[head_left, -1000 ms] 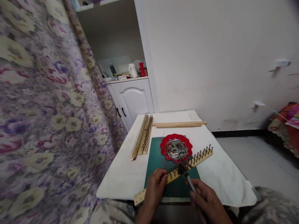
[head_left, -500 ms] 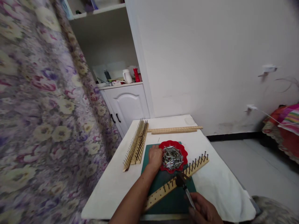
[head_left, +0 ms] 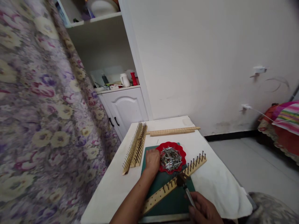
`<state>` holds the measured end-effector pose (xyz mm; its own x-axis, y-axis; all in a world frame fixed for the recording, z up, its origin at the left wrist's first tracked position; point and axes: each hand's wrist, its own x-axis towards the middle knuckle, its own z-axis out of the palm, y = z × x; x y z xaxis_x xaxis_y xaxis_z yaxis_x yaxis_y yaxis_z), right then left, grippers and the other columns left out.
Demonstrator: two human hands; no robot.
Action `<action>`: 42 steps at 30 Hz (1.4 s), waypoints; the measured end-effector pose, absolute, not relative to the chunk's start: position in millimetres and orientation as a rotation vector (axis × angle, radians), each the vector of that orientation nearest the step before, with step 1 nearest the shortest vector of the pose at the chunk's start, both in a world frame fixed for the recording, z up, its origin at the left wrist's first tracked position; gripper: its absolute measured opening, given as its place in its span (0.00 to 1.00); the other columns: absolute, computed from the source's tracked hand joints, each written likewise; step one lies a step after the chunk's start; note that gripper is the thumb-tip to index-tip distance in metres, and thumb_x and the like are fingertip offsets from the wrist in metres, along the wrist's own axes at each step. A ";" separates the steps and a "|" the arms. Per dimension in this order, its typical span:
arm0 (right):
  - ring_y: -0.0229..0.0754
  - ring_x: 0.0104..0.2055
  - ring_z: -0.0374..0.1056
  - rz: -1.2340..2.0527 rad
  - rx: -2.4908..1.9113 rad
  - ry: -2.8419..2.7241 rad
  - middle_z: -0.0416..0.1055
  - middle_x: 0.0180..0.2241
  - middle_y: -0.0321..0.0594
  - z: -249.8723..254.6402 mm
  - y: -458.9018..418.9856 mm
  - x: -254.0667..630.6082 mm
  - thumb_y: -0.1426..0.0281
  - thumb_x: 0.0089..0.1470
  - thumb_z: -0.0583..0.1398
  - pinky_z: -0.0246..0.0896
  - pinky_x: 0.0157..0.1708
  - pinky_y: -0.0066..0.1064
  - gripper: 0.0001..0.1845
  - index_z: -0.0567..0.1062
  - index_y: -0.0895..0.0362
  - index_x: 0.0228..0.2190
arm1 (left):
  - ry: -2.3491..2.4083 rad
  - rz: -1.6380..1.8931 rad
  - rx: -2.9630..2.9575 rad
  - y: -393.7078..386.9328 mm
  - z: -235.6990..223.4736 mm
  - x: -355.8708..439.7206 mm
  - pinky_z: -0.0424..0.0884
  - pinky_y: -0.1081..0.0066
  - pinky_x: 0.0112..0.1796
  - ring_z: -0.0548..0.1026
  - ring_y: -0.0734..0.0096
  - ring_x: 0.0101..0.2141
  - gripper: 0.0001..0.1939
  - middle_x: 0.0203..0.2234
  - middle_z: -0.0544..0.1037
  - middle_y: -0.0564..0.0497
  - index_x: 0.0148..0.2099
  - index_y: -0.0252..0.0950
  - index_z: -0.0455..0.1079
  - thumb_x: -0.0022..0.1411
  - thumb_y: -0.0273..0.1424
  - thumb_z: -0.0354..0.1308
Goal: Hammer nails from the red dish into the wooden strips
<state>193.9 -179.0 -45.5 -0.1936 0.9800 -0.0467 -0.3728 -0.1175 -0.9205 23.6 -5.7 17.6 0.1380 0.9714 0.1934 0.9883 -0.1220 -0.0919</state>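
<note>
My left hand (head_left: pixel 152 160) rests at the left rim of a red dish (head_left: pixel 181 149) heaped with metal nails (head_left: pixel 171 158); its fingers curl down at the pile, and what they hold is hidden. My right hand (head_left: pixel 202 211) grips the handle of a small hammer (head_left: pixel 183 183), whose dark head sits over a wooden strip (head_left: pixel 174 183) studded with upright nails. The strip lies diagonally across a green cutting mat (head_left: pixel 174 202).
A stack of nail-filled wooden strips (head_left: pixel 135 147) lies left of the mat, and bare strips (head_left: pixel 173 131) lie at the far edge of the white table (head_left: pixel 112 189). A floral curtain hangs at left, a white cabinet (head_left: pixel 126 107) stands behind, and bedding is at right.
My left hand left the wooden strip and reached forward to the red dish of nails. The right hand keeps the hammer over the strip. The view shifted slightly.
</note>
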 end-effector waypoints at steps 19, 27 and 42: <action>0.27 0.08 0.49 1.499 -0.964 -0.992 0.66 0.15 0.26 -21.1 -190.5 184.4 0.53 0.47 0.62 0.38 0.08 0.19 0.24 0.66 0.56 0.38 | -1.985 -1.559 -2.993 -197.1 0.1 15.9 0.65 0.78 0.26 0.70 0.75 0.25 0.04 0.25 0.73 0.51 0.29 0.35 0.66 0.52 0.24 0.52; 0.27 0.09 0.53 1.516 -0.931 -0.971 0.68 0.18 0.29 -17.8 -196.7 190.8 0.54 0.50 0.60 0.41 0.09 0.19 0.23 0.63 0.57 0.40 | -1.957 -1.665 -2.996 -200.0 0.4 18.7 0.64 0.78 0.26 0.70 0.76 0.24 0.05 0.23 0.71 0.53 0.28 0.35 0.66 0.50 0.21 0.52; 0.27 0.11 0.53 1.538 -0.929 -0.973 0.67 0.17 0.27 -21.5 -199.5 182.5 0.58 0.48 0.64 0.45 0.11 0.18 0.23 0.64 0.56 0.41 | -2.407 -2.977 -2.261 -201.5 -36.8 46.2 0.67 0.72 0.26 0.71 0.72 0.21 0.13 0.17 0.73 0.52 0.29 0.33 0.70 0.45 0.38 0.63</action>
